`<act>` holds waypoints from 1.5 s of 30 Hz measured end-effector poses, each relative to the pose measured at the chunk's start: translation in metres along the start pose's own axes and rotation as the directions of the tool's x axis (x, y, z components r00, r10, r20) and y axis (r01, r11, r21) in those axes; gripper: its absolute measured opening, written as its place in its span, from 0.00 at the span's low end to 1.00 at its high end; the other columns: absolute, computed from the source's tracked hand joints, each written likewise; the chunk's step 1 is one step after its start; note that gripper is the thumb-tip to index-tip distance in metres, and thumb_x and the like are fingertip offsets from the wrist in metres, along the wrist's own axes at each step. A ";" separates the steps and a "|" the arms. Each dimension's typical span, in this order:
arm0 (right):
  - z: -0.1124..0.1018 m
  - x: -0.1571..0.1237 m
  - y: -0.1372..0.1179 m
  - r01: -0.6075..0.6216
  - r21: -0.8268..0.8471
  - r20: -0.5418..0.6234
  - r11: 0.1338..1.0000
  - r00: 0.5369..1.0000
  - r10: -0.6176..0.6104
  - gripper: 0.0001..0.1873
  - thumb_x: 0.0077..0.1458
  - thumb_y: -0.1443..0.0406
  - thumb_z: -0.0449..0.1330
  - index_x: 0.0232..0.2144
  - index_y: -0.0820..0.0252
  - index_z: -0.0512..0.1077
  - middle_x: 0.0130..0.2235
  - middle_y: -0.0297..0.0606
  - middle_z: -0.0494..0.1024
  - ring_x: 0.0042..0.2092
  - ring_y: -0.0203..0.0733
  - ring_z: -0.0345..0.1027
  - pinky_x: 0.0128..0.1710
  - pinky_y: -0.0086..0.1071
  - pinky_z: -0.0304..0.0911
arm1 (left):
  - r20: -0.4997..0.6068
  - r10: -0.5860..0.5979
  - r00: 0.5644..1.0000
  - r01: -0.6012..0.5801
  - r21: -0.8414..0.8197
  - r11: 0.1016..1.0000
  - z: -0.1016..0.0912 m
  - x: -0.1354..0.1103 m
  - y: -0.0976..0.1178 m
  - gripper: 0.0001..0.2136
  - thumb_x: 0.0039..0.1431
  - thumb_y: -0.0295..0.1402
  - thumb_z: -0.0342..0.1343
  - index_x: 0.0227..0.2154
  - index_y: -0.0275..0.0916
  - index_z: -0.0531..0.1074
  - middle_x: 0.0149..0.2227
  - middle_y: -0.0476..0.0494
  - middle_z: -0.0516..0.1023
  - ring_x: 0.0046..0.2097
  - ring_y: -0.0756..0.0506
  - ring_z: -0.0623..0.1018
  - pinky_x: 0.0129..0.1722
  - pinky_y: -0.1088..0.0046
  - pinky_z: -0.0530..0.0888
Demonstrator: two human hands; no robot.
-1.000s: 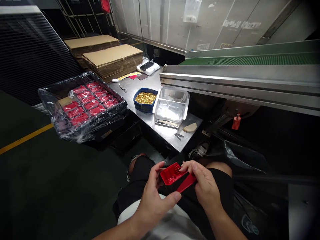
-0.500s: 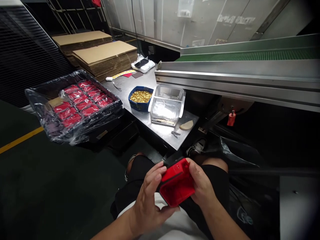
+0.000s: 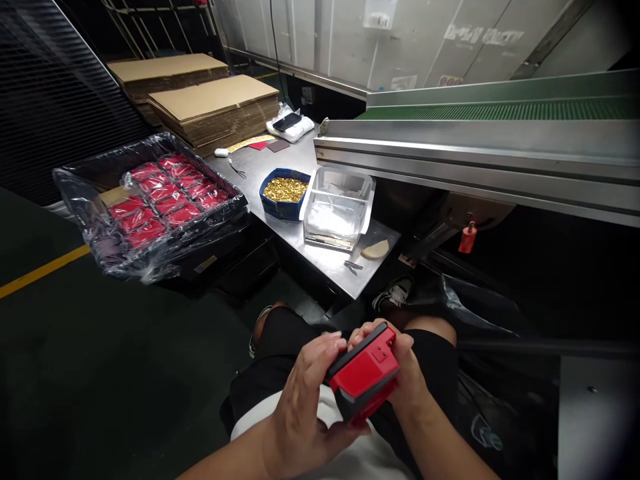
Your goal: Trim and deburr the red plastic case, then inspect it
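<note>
Red plastic case (image 3: 365, 370), tilted, dark along its upper edge, with a small square recess on its face, held above the lap at 12 o'clock. Left hand (image 3: 305, 417) grasps the case from below and the near side, fingers curled around its edge. Right hand (image 3: 407, 367) grasps it from the far side, partly hidden behind it. Neither hand is released. Gripping opposite edges with both hands appears a sound way to keep the case steady with its face in view.

Black shorts (image 3: 435, 350) lie beneath; sneaker (image 3: 395, 295) sits just past the right knee. Steel bench (image 3: 325, 267) at 12 o'clock carries a small metal hand tool (image 3: 353, 267), a tan crescent-shaped piece (image 3: 375, 249), a clear plastic box (image 3: 337, 210) and a blue tray (image 3: 273, 203) of small gold-coloured parts (image 3: 285, 190). Black tray (image 3: 220, 217) at 10 o'clock, wrapped in clear film, holds rows of red packs (image 3: 160, 193). Flat cardboard sheets (image 3: 213, 110) stand stacked at 11 o'clock. Conveyor (image 3: 490, 110) with a green belt runs at 2 o'clock.
</note>
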State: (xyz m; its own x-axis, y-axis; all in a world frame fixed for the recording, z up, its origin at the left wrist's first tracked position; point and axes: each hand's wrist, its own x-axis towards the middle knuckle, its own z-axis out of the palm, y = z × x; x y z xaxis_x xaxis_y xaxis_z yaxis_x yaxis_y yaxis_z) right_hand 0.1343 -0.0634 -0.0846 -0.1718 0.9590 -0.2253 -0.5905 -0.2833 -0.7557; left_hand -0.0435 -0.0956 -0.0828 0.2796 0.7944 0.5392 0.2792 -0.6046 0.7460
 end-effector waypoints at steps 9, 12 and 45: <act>0.019 0.006 0.006 -0.122 -0.365 -0.270 0.923 0.963 0.021 0.20 0.58 0.48 0.59 0.34 0.59 0.73 0.29 0.34 0.75 0.30 0.36 0.64 0.30 0.30 0.62 | 0.030 -0.150 0.988 0.128 0.363 0.923 0.004 0.006 -0.009 0.54 0.48 0.54 0.66 0.68 0.32 0.44 0.59 0.27 0.66 0.60 0.32 0.68 0.65 0.48 0.63; 0.025 0.003 0.005 -0.159 -0.471 -0.273 0.868 0.962 0.028 0.22 0.58 0.46 0.59 0.40 0.58 0.74 0.34 0.38 0.78 0.32 0.40 0.67 0.32 0.33 0.66 | 0.060 -0.202 0.978 0.160 0.415 0.896 0.000 0.010 -0.010 0.50 0.52 0.44 0.67 0.69 0.35 0.42 0.56 0.31 0.70 0.56 0.33 0.72 0.62 0.46 0.64; 0.006 -0.025 -0.012 0.168 -0.808 0.147 0.564 0.986 -0.084 0.45 0.44 0.68 0.69 0.61 0.39 0.58 0.63 0.39 0.54 0.64 0.49 0.58 0.63 0.41 0.62 | 0.234 -0.794 0.562 0.613 -0.762 0.209 -0.023 0.043 -0.004 0.16 0.57 0.43 0.62 0.42 0.38 0.75 0.40 0.43 0.78 0.38 0.48 0.76 0.38 0.77 0.73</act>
State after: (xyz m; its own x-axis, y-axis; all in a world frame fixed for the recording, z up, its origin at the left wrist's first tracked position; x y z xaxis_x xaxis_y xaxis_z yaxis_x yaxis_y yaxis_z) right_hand 0.1407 -0.0834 -0.0657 -0.2356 0.9694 -0.0685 0.2752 -0.0011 -0.9614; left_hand -0.0538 -0.0579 -0.0540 0.1503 0.9124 -0.3807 -0.4706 0.4046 0.7841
